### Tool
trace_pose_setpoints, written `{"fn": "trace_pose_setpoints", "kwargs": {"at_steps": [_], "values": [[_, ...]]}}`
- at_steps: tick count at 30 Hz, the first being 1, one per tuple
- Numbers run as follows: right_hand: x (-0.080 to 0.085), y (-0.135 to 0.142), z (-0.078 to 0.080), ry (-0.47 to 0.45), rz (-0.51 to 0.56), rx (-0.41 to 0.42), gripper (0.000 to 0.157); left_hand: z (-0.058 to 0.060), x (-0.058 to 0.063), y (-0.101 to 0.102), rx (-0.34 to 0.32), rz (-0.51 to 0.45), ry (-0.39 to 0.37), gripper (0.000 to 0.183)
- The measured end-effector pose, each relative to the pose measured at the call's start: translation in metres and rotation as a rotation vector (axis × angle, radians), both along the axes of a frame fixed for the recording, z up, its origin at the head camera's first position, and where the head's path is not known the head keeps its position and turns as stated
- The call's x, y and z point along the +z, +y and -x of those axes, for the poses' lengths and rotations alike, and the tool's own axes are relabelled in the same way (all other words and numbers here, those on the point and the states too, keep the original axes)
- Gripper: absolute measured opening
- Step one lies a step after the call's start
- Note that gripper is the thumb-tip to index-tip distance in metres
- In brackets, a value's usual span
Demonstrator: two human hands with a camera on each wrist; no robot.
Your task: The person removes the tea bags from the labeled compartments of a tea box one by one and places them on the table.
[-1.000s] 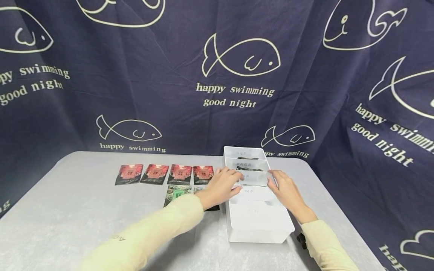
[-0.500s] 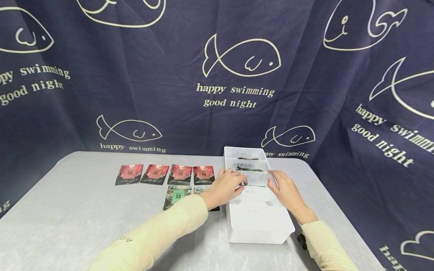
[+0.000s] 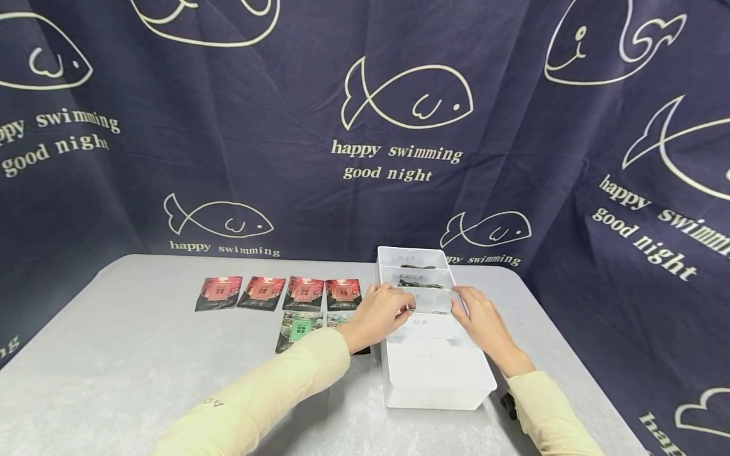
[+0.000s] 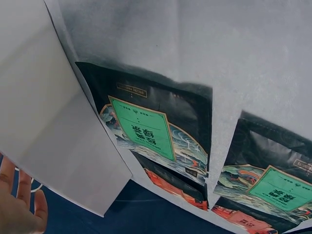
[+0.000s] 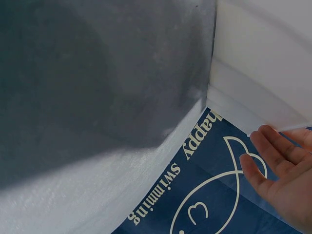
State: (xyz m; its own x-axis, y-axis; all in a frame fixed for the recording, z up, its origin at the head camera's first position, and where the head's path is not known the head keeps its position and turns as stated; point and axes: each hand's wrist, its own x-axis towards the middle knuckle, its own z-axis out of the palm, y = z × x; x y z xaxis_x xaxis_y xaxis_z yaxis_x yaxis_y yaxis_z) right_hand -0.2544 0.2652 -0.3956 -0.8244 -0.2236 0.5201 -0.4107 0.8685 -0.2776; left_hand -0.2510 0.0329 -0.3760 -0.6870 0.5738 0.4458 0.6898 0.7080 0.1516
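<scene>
A long white box point(image 3: 439, 394) with labelled compartments stands on the table. My left hand point(image 3: 376, 313) reaches over its left rim, fingers bent, fingertips in the middle compartment; I cannot tell whether they pinch anything there. In the left wrist view, fingers of the left hand point(image 4: 19, 207) show beyond the box wall point(image 4: 68, 141). On the opposite rim rests my right hand point(image 3: 485, 323), its fingers extended. The right wrist view has the right hand point(image 5: 285, 173) at the lower edge of the box wall point(image 5: 263, 68). Dark packets point(image 3: 421, 284) lie in the rear compartments.
Several red-and-black tea packets point(image 3: 262, 293) lie in a row left of the box. Below them are two green-labelled tea packets point(image 3: 299, 331), one partly behind my left hand. A dark blue fish-print curtain point(image 3: 308, 158) hangs behind the table point(image 3: 131, 354).
My left hand has shifted slightly right, its fingers now bent further into the middle compartment. The right hand and the packets on the table stay where they were.
</scene>
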Motion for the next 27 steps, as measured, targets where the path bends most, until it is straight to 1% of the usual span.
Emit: {"fn": "trace_pose_setpoints", "kwargs": {"at_steps": [6, 11, 14, 17, 23, 27], "values": [[0.001, 0.0, 0.0, 0.008, 0.0, 0.004, 0.034, 0.003, -0.001, -0.002, 0.017, -0.041, 0.05, 0.009], [0.001, -0.001, -0.001, 0.004, 0.003, 0.001, 0.034, 0.005, 0.004, -0.004, 0.055, -0.075, 0.114, 0.008], [0.001, -0.001, -0.001, 0.002, 0.0, -0.001, 0.034, 0.005, 0.01, -0.006, 0.067, -0.103, 0.154, 0.008], [0.001, -0.001, -0.001, -0.002, -0.001, -0.003, 0.034, 0.004, 0.017, -0.009, 0.062, -0.137, 0.177, 0.009], [0.001, 0.0, 0.0, -0.008, -0.005, -0.005, 0.034, 0.002, 0.031, -0.015, 0.05, -0.2, 0.212, 0.008], [0.001, -0.001, -0.001, -0.012, -0.004, -0.009, 0.034, -0.002, 0.043, -0.021, 0.049, -0.242, 0.214, 0.007]]}}
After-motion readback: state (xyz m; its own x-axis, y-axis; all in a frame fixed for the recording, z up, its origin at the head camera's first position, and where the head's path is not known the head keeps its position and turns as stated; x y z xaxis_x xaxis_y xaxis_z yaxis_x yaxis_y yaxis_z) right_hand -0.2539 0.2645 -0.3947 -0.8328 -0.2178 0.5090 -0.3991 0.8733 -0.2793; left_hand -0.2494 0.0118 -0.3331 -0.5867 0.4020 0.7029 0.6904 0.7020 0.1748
